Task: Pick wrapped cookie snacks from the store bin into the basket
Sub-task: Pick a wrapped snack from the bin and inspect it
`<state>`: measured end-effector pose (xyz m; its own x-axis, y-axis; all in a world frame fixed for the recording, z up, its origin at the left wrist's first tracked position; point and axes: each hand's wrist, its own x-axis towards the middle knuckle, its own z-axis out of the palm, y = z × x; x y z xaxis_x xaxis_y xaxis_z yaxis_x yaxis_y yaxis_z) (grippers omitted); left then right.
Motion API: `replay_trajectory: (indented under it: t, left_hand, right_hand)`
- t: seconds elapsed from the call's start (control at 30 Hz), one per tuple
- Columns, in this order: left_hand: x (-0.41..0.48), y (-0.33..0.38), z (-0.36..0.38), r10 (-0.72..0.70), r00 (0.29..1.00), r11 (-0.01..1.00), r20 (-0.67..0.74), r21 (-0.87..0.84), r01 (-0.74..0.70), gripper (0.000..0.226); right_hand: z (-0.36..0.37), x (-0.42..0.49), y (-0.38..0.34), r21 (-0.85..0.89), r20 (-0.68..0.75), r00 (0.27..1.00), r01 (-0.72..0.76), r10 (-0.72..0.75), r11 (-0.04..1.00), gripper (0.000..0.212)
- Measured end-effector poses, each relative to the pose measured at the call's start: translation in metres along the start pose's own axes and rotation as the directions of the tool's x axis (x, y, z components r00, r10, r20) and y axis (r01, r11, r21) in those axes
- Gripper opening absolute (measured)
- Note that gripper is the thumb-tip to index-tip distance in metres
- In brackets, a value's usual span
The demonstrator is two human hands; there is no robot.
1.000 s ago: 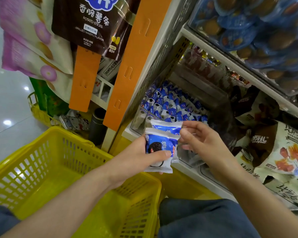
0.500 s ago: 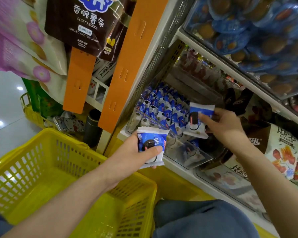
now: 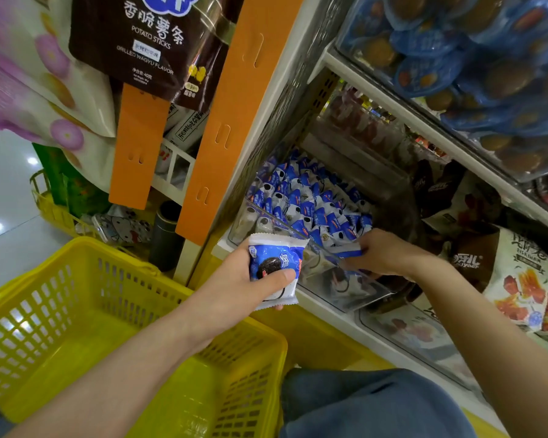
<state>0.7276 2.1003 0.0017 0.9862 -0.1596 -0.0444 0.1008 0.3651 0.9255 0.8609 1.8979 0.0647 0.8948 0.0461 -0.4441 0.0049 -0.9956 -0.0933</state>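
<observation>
A clear store bin (image 3: 345,294) on the low shelf holds several blue-and-white wrapped cookie snacks (image 3: 307,203). My left hand (image 3: 234,290) grips one wrapped cookie snack (image 3: 274,267) upright, just in front of the bin's left corner and above the far right rim of the yellow basket (image 3: 108,248). My right hand (image 3: 385,254) reaches into the bin's front, its fingers curled round another blue-and-white cookie packet (image 3: 348,249). The basket's visible bottom shows no packets.
Orange hanging strips (image 3: 225,121) with potato-stick bags hang above the basket. Snack bags (image 3: 519,279) fill the shelf right of the bin, and a shelf of blue-wrapped goods (image 3: 456,58) overhangs it. A second yellow basket (image 3: 49,210) stands on the floor behind. My knee (image 3: 361,406) is beside the basket.
My right hand left my left hand's packets, carried one packet over the bin, and is now lower at the bin's front. My left hand kept its packet and barely moved.
</observation>
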Motion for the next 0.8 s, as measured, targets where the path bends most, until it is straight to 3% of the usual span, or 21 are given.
replay_trajectory:
  t: [0.27, 0.47, 0.63, 0.8]
  left_hand:
    - [0.001, -0.001, 0.0, -0.009, 1.0, 1.0, -0.023, 0.009, 0.009, 0.033]
    - [0.003, -0.004, 0.001, -0.033, 0.999, 0.998, -0.033, 0.052, 0.034, 0.032]
    - [0.002, -0.004, 0.003, -0.047, 0.998, 0.995, -0.05, 0.084, 0.051, 0.032]
    - [0.003, -0.007, 0.003, -0.09, 0.992, 0.991, -0.084, 0.09, 0.098, 0.034]
  right_hand:
    - [0.016, 0.024, -0.006, 0.27, -0.236, 0.972, 0.072, -0.006, 0.96, 0.027]
    - [0.02, 0.028, -0.008, 0.307, -0.216, 0.976, 0.052, 0.016, 0.95, 0.038]
    - [0.026, 0.032, -0.013, 0.213, -0.36, 0.932, 0.134, -0.049, 0.968, 0.032]
    - [0.017, 0.024, -0.009, 0.373, -0.147, 0.989, 0.072, -0.018, 0.925, 0.041]
